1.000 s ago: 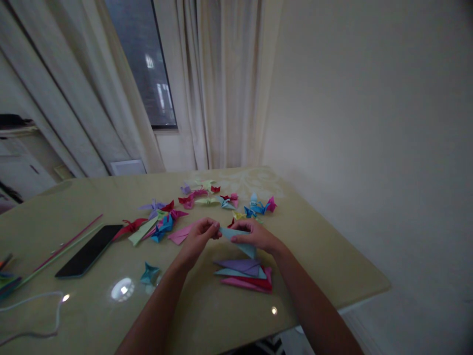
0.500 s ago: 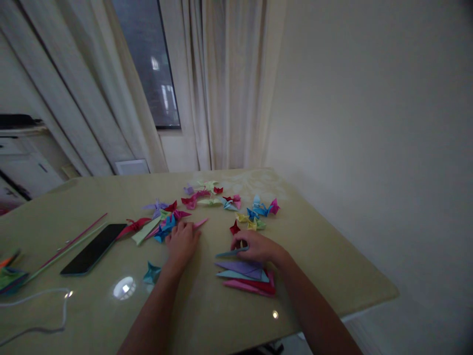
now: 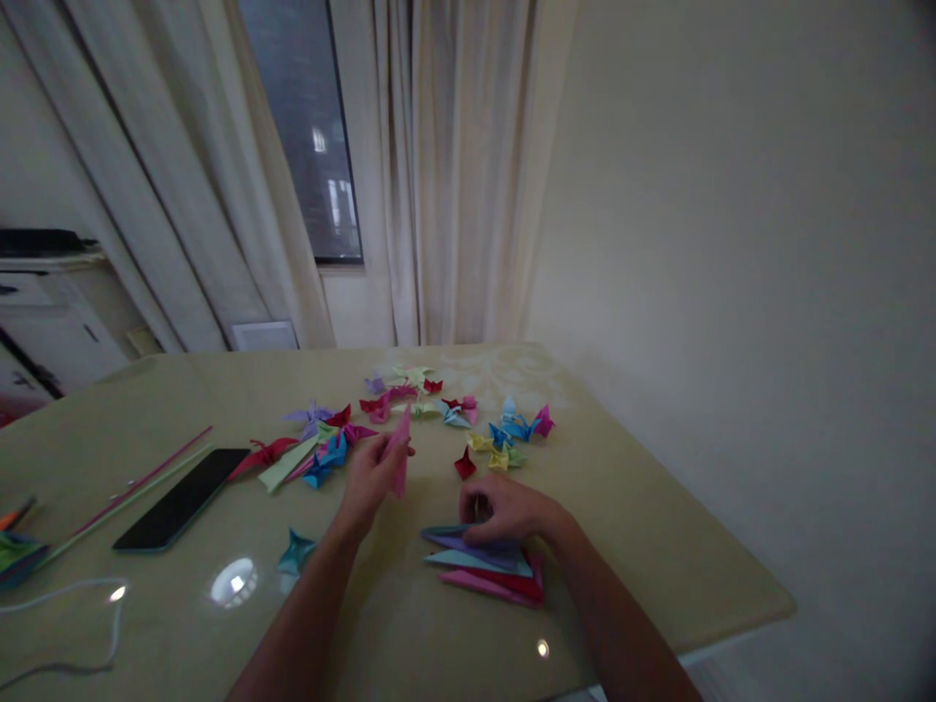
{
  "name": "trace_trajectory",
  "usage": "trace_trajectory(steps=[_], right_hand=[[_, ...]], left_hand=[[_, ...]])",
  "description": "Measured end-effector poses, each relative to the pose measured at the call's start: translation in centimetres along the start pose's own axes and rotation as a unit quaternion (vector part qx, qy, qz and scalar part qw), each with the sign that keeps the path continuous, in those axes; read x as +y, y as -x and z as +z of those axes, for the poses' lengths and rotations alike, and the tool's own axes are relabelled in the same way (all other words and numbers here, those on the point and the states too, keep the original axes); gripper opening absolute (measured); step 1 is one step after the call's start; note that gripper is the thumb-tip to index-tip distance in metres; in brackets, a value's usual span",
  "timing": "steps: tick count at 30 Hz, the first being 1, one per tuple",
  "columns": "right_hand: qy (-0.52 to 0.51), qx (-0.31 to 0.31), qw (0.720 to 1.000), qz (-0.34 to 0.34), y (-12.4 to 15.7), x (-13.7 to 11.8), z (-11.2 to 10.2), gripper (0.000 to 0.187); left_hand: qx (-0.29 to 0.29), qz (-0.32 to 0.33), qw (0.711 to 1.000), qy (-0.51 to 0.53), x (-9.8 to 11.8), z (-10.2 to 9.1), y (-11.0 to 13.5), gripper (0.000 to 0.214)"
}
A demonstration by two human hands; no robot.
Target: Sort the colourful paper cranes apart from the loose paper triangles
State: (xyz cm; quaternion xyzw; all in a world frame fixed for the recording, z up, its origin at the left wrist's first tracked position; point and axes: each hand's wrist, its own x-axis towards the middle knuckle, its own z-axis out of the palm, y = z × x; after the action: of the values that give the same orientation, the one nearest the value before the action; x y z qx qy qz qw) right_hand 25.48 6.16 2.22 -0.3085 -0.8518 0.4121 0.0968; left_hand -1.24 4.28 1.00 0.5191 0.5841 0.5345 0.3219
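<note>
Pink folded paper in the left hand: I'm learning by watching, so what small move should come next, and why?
Probably bring the right hand up to the pink folded paper: the left hand holds it upright alone, while the right rests on the stack of folded sheets.

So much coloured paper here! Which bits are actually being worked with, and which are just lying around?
In hand:
- pink folded paper, held up by the left hand
- stack of folded papers, under the right hand

Lying about, all on the table:
- folded paper figures
- teal star
- phone
- straws
- cable
</note>
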Motion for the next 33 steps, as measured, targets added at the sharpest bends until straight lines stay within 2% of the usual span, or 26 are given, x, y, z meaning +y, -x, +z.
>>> trace_trajectory(steps=[2, 5, 8, 11, 14, 17, 21, 23, 25, 29, 31, 33], right_hand=[[-0.023, -0.008, 1.0, -0.013, 0.0, 0.0, -0.1, 0.026], [-0.025, 0.029, 0.999, -0.031, -0.3, 0.0, -0.1, 0.037], [-0.053, 0.12, 0.991, -0.018, -1.0, 0.1, 0.3, 0.044], [-0.115, 0.211, 0.971, -0.021, -2.0, 0.2, 1.3, 0.051], [-0.181, 0.244, 0.952, -0.04, -2.7, 0.2, 2.0, 0.056], [-0.255, 0.226, 0.939, -0.042, -2.7, 0.1, 1.9, 0.052], [-0.291, 0.191, 0.937, -0.031, -1.5, 0.0, 0.4, 0.047], [-0.283, 0.175, 0.943, -0.019, -0.9, 0.0, -0.3, 0.045], [-0.27, 0.153, 0.951, -0.009, -0.4, 0.0, -0.8, 0.043], [-0.218, 0.096, 0.971, 0.005, -0.1, 0.5, -1.1, 0.035], [-0.183, 0.071, 0.98, 0.02, 0.1, 0.8, -1.2, 0.03], [-0.133, 0.057, 0.989, 0.04, 0.2, 1.0, -1.1, 0.024]], left_hand=[[-0.003, -0.04, 0.99, 0.137, 0.2, 0.3, 0.2, 0.057], [-0.016, -0.084, 0.964, 0.254, 0.4, 0.9, 0.4, 0.06], [-0.02, -0.116, 0.946, 0.304, 0.6, 1.6, 0.9, 0.055], [-0.044, -0.133, 0.937, 0.319, 1.2, 2.6, 1.8, 0.051], [-0.104, -0.124, 0.931, 0.326, 1.9, 3.5, 2.7, 0.049], [-0.137, -0.101, 0.927, 0.335, 2.2, 3.6, 2.9, 0.048], [-0.11, -0.058, 0.943, 0.31, 1.9, 2.6, 2.2, 0.049], [-0.129, -0.048, 0.96, 0.245, 1.7, 1.9, 2.0, 0.047], [-0.187, -0.056, 0.964, 0.18, 1.7, 1.4, 2.0, 0.043], [-0.307, -0.085, 0.941, 0.114, 1.5, 1.5, 2.6, 0.041], [-0.313, -0.053, 0.945, 0.08, 1.1, 1.8, 2.5, 0.04], [-0.273, -0.01, 0.961, 0.039, 0.5, 2.2, 2.2, 0.038]])
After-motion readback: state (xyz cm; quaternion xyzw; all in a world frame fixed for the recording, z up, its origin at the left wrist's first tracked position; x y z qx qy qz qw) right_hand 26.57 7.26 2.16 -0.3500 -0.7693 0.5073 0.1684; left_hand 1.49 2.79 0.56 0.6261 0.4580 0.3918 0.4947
